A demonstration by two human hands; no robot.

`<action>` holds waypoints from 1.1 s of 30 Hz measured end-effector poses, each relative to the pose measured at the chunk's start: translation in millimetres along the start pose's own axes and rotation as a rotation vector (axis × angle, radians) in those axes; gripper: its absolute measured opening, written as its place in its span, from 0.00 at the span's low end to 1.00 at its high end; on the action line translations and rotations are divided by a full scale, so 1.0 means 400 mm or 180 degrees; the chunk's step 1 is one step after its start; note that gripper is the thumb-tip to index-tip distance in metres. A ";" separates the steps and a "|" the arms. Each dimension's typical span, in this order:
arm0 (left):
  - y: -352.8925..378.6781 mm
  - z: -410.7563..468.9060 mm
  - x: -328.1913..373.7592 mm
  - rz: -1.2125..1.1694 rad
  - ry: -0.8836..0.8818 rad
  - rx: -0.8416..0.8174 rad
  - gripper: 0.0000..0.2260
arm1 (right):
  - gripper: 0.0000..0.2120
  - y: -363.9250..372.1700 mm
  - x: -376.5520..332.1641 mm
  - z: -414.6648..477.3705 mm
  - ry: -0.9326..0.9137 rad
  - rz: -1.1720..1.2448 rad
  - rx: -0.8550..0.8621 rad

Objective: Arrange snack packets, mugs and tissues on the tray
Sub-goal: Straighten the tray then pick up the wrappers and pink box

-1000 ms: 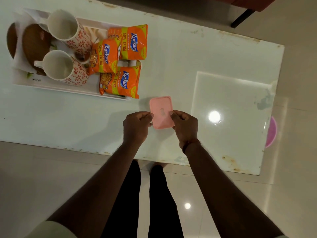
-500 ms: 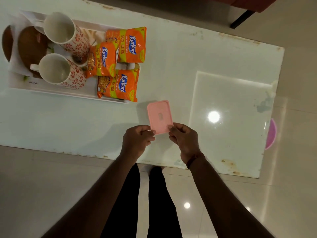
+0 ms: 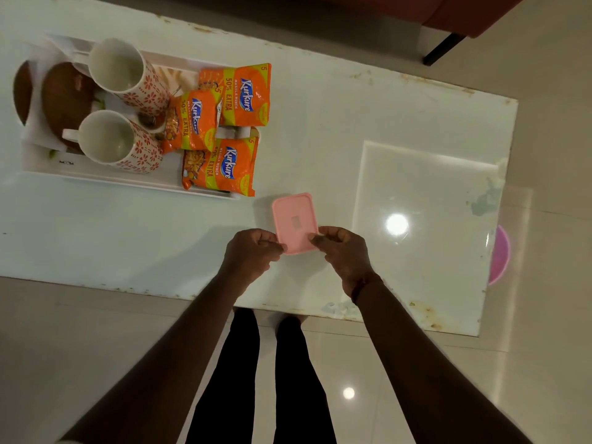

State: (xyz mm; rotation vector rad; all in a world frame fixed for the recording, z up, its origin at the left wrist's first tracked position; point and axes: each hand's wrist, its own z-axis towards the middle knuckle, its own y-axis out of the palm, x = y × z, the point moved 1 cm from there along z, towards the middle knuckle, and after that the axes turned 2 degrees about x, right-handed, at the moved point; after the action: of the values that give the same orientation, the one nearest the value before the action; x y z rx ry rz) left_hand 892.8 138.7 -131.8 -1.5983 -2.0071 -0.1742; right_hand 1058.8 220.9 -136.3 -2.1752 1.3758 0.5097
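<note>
A white tray lies on the table's left part. On it stand two white mugs with red flower prints, one at the back and one in front. Three orange snack packets lie on the tray's right end: back, middle, front. White tissue lies at the tray's left under brown round pieces. A pink rectangular lid is in front of the tray's right corner. My left hand pinches its near left corner and my right hand its near right corner.
The pale glass table has a worn front edge just before my legs. A square reflective patch shows at the right. A pink bowl sits below the table's right end. A dark chair leg stands beyond the far edge.
Both hands slid back along the pink lid from its middle sides to its near corners. The lid's far end tipped slightly away from me. The tray's contents stayed put.
</note>
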 end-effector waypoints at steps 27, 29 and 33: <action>0.047 0.033 0.065 -0.0464 0.0366 0.1198 0.15 | 0.04 0.112 -0.076 0.021 -0.0252 0.0812 0.0515; 0.048 0.013 0.045 -0.0362 0.0383 0.1072 0.18 | 0.04 0.099 -0.046 0.006 -0.0196 0.0921 0.0460; 0.052 -0.012 -0.015 -0.0172 0.0388 0.0985 0.15 | 0.05 0.081 0.020 -0.031 -0.0122 0.0950 0.0521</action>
State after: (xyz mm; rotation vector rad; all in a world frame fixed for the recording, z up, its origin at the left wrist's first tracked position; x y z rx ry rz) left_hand 914.5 137.4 -135.5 -1.3093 -1.8796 0.0189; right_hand 1033.3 196.1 -137.8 -1.8322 1.6698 0.5235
